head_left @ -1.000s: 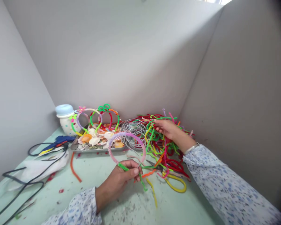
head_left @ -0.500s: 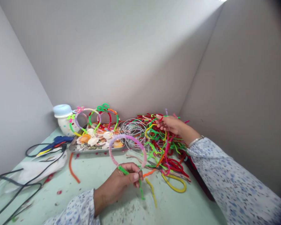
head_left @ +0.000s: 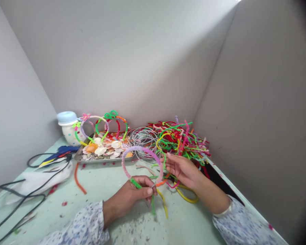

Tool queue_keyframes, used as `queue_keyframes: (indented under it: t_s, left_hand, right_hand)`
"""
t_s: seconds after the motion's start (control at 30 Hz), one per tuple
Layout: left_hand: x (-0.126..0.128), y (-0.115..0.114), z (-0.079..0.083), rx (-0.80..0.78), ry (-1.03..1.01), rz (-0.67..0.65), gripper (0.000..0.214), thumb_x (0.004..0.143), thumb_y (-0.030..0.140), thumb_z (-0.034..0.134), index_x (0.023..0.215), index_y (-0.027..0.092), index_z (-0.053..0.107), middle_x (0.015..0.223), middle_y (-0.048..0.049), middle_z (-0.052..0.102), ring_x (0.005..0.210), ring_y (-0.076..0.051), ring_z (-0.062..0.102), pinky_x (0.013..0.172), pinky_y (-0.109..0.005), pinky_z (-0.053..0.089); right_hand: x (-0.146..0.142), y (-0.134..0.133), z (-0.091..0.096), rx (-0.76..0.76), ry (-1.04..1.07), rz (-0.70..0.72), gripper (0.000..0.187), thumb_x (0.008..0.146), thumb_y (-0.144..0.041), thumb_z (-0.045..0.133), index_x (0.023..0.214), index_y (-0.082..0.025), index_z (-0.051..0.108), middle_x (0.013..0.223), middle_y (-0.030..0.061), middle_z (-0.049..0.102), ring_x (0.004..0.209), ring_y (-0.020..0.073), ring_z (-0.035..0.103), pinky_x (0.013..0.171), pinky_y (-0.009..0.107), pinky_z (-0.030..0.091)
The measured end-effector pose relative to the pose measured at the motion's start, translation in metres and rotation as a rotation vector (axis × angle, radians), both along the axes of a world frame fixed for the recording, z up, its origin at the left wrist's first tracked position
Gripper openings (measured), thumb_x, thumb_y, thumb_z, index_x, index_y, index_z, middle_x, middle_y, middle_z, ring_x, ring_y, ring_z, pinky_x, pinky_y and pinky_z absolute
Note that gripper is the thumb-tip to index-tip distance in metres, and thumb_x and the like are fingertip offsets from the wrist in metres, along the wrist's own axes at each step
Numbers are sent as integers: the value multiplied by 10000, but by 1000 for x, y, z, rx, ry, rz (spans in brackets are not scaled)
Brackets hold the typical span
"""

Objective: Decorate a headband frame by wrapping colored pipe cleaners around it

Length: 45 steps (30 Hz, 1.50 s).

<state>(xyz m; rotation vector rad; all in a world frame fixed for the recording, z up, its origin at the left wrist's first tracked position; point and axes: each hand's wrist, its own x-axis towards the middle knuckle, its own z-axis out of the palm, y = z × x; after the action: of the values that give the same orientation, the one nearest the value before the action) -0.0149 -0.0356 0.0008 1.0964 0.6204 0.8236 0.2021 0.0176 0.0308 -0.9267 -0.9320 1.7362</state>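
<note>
My left hand (head_left: 139, 191) pinches the lower ends of a hoop (head_left: 142, 149) wrapped in pink and lilac pipe cleaner. A green fuzzy section covers part of it by my fingers, and a green tail hangs below them. To the right of the hoop, my right hand (head_left: 180, 166) has its fingertips closed around a green pipe cleaner (head_left: 164, 160); its far end is hard to trace. Behind this hand lies a tangled heap of coloured pipe cleaners (head_left: 199, 144). A yellow pipe cleaner (head_left: 164, 204) rests on the table beneath my hands.
A metal tray (head_left: 102, 161) of seashells stands at the back, with decorated hoops (head_left: 94, 117) upright in it. Beside it is a coil of silver wire (head_left: 144, 136). At left are a lidded white jar (head_left: 70, 131), a blue glue gun (head_left: 63, 151) and a black cable (head_left: 21, 197).
My right hand has come away from the pipe cleaner heap, down and toward the hoop, with a green pipe cleaner at its fingertips. My left hand keeps holding the hoop.
</note>
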Motion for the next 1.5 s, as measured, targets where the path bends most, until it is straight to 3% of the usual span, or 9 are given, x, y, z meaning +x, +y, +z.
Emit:
queue_keyframes:
  t_s: [0.1, 0.27, 0.37, 0.5, 0.87, 1.07, 1.2, 1.4, 1.5]
  left_hand:
    - [1, -1, -1, 15, 18, -7, 167, 744, 283, 740, 819, 141, 695, 778, -44, 630, 641, -110, 530, 626, -231, 406]
    - [0, 3, 1, -16, -27, 122, 175, 742, 295, 742, 837, 157, 690, 875, -47, 637, 667, -105, 521, 645, -227, 402]
    - [0, 6, 4, -36, -37, 185, 194, 750, 306, 735, 831, 135, 694, 781, -33, 610, 626, -95, 496, 607, -212, 382]
    - [-2, 11, 5, -67, -109, 260, 167, 763, 274, 727, 846, 135, 682, 901, -45, 624, 649, -87, 514, 641, -217, 406]
    - [-6, 16, 0, -93, -173, 307, 152, 773, 234, 726, 869, 131, 668, 799, -19, 633, 696, -101, 606, 655, -200, 447]
    - [-6, 17, 2, -81, -148, 285, 124, 794, 218, 704, 862, 123, 665, 1036, -76, 674, 647, -59, 619, 578, -159, 445]
    - [-5, 16, 2, -112, -129, 262, 154, 782, 225, 714, 877, 128, 642, 948, -75, 698, 680, -96, 663, 559, -163, 449]
    - [-2, 13, 2, -101, -100, 231, 195, 744, 240, 743, 839, 124, 617, 792, -39, 695, 628, -100, 655, 558, -185, 454]
    - [-1, 12, 0, -96, -16, 241, 226, 726, 262, 755, 842, 124, 619, 668, -20, 681, 563, -103, 635, 533, -195, 438]
  right_hand:
    - [-1, -2, 8, 45, 55, -16, 165, 733, -301, 724, 770, -189, 608, 700, -20, 608, 600, 102, 556, 561, 205, 464]
    - [5, -5, 22, 54, 51, 23, 170, 719, -277, 717, 716, -191, 570, 567, -45, 527, 452, 77, 448, 426, 198, 366]
    - [7, -5, 13, -5, -45, 131, 193, 755, -307, 680, 687, -190, 543, 518, -56, 502, 384, 64, 395, 370, 196, 310]
    - [4, -5, 0, -66, -148, 246, 177, 759, -304, 679, 741, -183, 551, 535, -58, 521, 389, 50, 412, 363, 161, 302]
    - [8, -5, -14, -22, -246, 420, 199, 785, -350, 651, 765, -175, 560, 557, -29, 613, 382, 55, 472, 355, 166, 234]
    - [4, -10, -16, 22, -297, 506, 162, 803, -325, 630, 825, -171, 587, 613, -4, 659, 436, 76, 533, 421, 186, 328]
    - [1, -12, -16, 46, -256, 478, 154, 781, -270, 646, 883, -172, 585, 720, 16, 678, 544, 95, 588, 488, 197, 386]
    - [-4, -16, -12, 174, -312, 514, 339, 813, -330, 632, 1113, -188, 562, 840, 36, 671, 647, 121, 600, 472, 195, 365]
    - [-12, -22, -8, 239, -360, 512, 309, 819, -350, 630, 1083, -193, 592, 804, 20, 664, 656, 120, 590, 544, 215, 388]
